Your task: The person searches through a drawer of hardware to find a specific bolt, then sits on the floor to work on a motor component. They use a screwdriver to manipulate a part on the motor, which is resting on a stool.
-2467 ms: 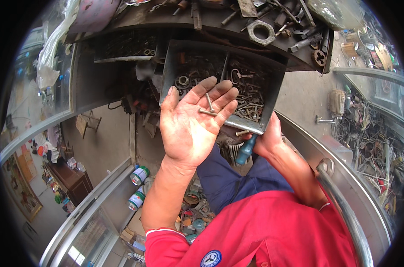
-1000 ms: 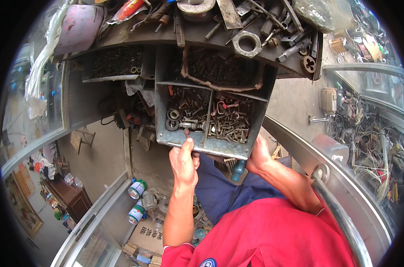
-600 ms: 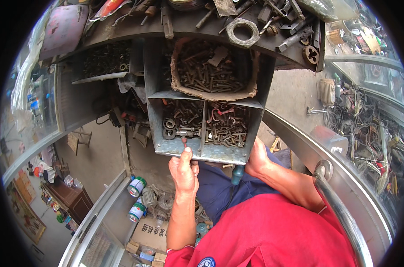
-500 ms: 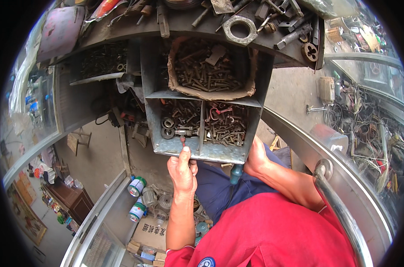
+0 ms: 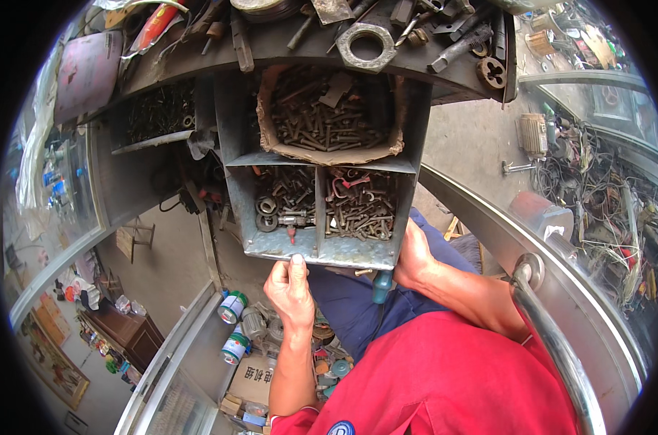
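Observation:
A grey metal drawer (image 5: 271,251) is pulled out from under the bench. Near its left front my left hand (image 5: 291,293) is closed, the thumb against the front lip and the curled fingers mostly hidden below. My right hand (image 5: 416,254) grips the right front corner, its fingers partly hidden. Beside it, under the front edge, hangs a teal handle (image 5: 382,286); whether my fingers touch it I cannot tell. In the front left compartment lie bolts, nuts, a metal fitting (image 5: 295,217) and a small red-tipped piece (image 5: 292,233). Screws (image 5: 365,217) and a red clip-like piece (image 5: 350,185) fill the front right one.
A torn cardboard box (image 5: 336,158) of bolts sits in the drawer's rear. Above, the workbench (image 5: 198,65) carries a large hex nut (image 5: 366,47) and a round die (image 5: 491,73). Glass door frames (image 5: 546,304) flank me. Paint cans (image 5: 233,307) stand at lower left.
My left thumb has drawn back from inside the front compartment to the drawer's front lip, uncovering more of the red-tipped piece. My right hand stays at the corner. The view has shifted slightly.

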A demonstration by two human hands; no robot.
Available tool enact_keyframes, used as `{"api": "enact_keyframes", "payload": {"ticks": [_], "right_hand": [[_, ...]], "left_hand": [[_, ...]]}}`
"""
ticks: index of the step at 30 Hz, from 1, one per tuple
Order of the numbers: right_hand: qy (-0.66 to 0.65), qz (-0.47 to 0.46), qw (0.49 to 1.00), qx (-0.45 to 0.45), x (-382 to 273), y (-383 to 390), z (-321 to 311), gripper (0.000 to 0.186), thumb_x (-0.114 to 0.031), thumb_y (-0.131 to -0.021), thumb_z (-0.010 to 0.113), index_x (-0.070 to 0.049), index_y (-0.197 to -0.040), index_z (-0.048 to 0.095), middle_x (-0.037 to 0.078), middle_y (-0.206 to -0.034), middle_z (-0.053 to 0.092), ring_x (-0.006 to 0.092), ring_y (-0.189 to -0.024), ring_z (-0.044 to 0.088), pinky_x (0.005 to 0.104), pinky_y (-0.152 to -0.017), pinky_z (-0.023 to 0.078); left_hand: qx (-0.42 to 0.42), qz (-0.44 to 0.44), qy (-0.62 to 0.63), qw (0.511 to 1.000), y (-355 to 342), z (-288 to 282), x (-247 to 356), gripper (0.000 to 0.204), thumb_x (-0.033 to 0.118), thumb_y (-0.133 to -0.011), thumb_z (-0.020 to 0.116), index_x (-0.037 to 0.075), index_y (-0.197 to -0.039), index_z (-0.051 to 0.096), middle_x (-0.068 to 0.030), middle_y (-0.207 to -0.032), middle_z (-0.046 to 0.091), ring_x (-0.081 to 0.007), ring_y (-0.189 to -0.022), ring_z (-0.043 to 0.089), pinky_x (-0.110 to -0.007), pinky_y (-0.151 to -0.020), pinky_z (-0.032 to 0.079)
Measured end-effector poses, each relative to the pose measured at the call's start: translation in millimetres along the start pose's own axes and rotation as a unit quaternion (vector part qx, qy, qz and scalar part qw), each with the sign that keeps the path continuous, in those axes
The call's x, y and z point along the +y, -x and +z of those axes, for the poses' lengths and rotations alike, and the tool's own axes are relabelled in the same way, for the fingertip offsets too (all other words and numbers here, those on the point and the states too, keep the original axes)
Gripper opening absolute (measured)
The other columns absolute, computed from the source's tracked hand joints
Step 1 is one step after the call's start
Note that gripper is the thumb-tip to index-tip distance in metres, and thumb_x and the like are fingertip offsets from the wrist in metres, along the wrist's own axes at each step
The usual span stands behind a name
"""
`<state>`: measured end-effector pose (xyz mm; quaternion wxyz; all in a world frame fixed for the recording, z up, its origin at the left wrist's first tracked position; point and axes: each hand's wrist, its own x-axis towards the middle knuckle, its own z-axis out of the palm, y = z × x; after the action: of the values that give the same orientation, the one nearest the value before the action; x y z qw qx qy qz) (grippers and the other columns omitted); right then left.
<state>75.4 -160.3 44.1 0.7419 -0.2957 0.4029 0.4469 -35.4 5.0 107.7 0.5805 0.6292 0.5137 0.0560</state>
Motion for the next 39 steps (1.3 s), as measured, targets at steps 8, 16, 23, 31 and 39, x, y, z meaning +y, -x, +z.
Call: {"api": "enact_keyframes", "payload": {"ticks": [8,16,23,31,39], "right_hand": [[-0.011,-0.005,0.999,-0.031,2,-4,-4,0.042,-0.04,-0.103,0.041,-0.007,-0.124,0.057,0.009,-0.116,0.065,0.0236,-0.102,0.064,0.04,-0.094,0.052],[0.002,0.01,1.0,-0.026,1,1,0,0.044,-0.041,-0.104,0.04,-0.006,-0.125,0.056,0.01,-0.117,0.065,0.0244,-0.105,0.064,0.0404,-0.095,0.052],[0.007,0.01,1.0,-0.006,-4,7,13,0.041,-0.034,-0.103,0.038,-0.006,-0.126,0.057,0.009,-0.121,0.063,0.0229,-0.106,0.062,0.039,-0.093,0.051],[0.005,-0.001,1.0,-0.011,-2,4,8,0.043,-0.038,-0.103,0.038,-0.007,-0.126,0.057,0.008,-0.122,0.064,0.022,-0.106,0.062,0.0378,-0.094,0.05],[0.008,0.006,1.0,-0.017,-5,3,10,0.045,-0.04,-0.102,0.037,-0.006,-0.124,0.058,0.012,-0.118,0.065,0.0253,-0.102,0.064,0.0412,-0.088,0.054]], "left_hand": [[-0.106,0.069,-0.276,0.953,-12,-20,51,0.035,0.021,-0.09,0.07,-0.004,-0.071,0.057,-0.0079,-0.057,0.05,-0.0116,-0.056,0.045,-0.031,-0.052,0.038],[-0.003,0.523,-0.378,0.764,-56,43,156,0.005,0.004,-0.079,0.069,0.006,-0.082,0.065,-0.0098,-0.072,0.057,-0.0277,-0.059,0.059,-0.037,-0.053,0.047],[-0.051,0.46,-0.692,0.553,-95,84,189,0.009,0.01,-0.071,0.066,0.007,-0.063,0.066,-0.0139,-0.067,0.066,-0.0301,-0.063,0.069,-0.037,-0.056,0.055],[-0.038,0.497,-0.695,0.519,-116,78,186,0.003,0.008,-0.066,0.066,0.008,-0.064,0.069,-0.01,-0.064,0.067,-0.0261,-0.062,0.069,-0.034,-0.054,0.054],[-0.292,0.145,-0.189,0.926,-91,34,176,0.018,0.013,-0.085,0.068,-0.004,-0.088,0.071,0.0057,-0.062,0.052,-0.0016,-0.059,0.042,-0.022,-0.051,0.035]]}}
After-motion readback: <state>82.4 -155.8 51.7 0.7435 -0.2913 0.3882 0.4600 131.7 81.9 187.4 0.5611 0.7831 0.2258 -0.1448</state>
